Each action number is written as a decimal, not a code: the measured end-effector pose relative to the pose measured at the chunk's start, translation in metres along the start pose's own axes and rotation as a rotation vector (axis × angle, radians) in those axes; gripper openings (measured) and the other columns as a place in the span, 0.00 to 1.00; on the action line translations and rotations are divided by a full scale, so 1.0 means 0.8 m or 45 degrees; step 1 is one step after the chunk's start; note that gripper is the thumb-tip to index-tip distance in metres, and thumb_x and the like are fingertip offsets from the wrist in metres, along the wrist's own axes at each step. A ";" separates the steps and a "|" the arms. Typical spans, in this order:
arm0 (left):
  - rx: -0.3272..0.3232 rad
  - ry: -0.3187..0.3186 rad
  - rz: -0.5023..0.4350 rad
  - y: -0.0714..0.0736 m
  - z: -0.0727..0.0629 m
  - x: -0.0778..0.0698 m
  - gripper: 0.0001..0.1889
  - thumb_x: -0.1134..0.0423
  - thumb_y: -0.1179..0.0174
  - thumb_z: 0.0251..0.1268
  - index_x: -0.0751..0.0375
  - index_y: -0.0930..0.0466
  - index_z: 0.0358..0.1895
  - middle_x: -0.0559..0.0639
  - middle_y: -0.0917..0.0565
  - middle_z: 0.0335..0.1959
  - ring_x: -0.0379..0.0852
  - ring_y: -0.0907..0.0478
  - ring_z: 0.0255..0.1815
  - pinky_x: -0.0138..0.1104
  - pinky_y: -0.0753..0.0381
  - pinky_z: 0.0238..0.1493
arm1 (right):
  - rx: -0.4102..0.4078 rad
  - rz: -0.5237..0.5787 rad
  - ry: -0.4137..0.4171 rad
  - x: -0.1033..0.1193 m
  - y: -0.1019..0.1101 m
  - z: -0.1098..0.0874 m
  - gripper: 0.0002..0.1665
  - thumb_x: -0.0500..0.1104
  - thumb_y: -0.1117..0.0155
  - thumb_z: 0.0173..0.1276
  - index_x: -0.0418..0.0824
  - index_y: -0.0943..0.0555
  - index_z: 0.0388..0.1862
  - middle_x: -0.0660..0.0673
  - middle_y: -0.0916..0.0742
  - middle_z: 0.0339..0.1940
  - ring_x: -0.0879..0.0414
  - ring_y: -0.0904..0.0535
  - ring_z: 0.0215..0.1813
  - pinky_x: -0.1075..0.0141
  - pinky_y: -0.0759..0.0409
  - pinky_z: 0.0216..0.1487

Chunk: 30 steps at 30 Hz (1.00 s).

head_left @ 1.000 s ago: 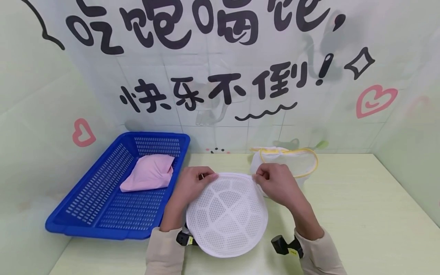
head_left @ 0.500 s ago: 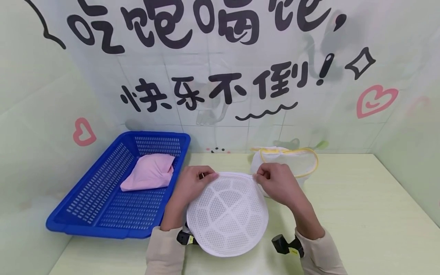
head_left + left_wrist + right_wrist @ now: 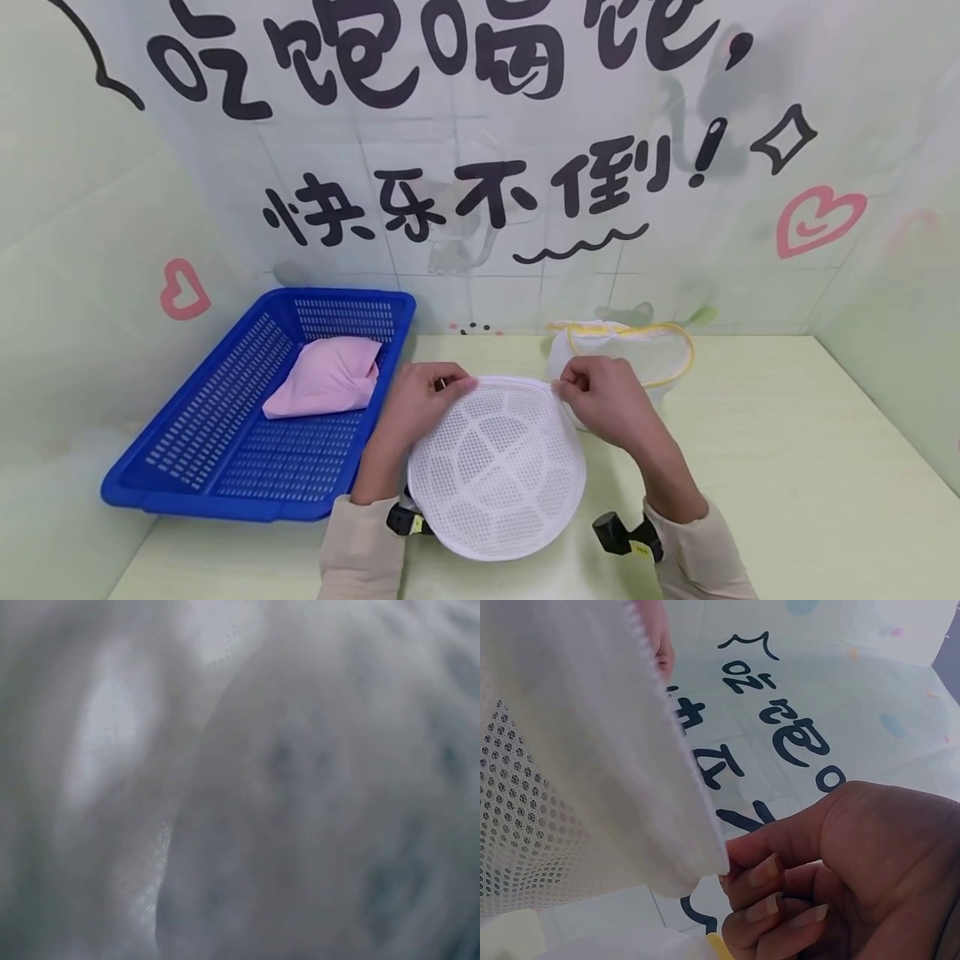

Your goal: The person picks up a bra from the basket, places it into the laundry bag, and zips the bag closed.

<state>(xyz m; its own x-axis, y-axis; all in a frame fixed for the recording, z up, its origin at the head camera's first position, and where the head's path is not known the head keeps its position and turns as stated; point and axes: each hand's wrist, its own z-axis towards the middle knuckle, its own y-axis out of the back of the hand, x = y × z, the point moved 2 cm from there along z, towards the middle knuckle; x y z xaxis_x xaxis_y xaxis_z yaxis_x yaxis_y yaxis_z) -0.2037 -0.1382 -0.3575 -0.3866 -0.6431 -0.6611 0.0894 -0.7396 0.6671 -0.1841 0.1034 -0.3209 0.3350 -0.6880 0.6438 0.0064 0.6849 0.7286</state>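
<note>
A round white mesh laundry bag (image 3: 497, 467) hangs upright between my two hands in the head view, its ribbed round panel facing me. My left hand (image 3: 420, 404) pinches its top rim on the left. On the right, my right hand (image 3: 609, 402) pinches the same rim. From the right wrist, the bag's white edge (image 3: 664, 787) shows with a zipper-like line of teeth, and the right hand (image 3: 817, 877) grips its corner between thumb and finger, the other fingers curled. Pale mesh fabric (image 3: 300, 802) fills the left wrist view, badly blurred.
To the left stands a blue plastic basket (image 3: 277, 496) with a folded pink cloth (image 3: 327, 377) in it. Another white mesh bag with yellow trim (image 3: 637, 350) sits behind my right hand, near the back wall. The pale table (image 3: 780, 467) extends to the right.
</note>
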 end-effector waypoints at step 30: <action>-0.122 0.040 -0.039 0.003 0.000 0.003 0.05 0.63 0.35 0.61 0.56 0.14 0.29 0.44 0.20 0.22 0.42 0.31 0.22 0.36 0.32 0.26 | -0.010 -0.030 -0.051 0.003 0.003 0.000 0.11 0.36 0.37 0.61 0.42 0.23 0.19 0.51 0.26 0.15 0.56 0.32 0.21 0.64 0.34 0.26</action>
<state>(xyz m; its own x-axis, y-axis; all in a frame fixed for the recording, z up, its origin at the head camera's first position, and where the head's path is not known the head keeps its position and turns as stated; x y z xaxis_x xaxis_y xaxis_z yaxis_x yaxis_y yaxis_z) -0.2042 -0.1412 -0.3574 -0.3615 -0.6245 -0.6923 0.1659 -0.7738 0.6113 -0.1834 0.1035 -0.3175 0.2967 -0.7131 0.6352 0.0213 0.6700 0.7421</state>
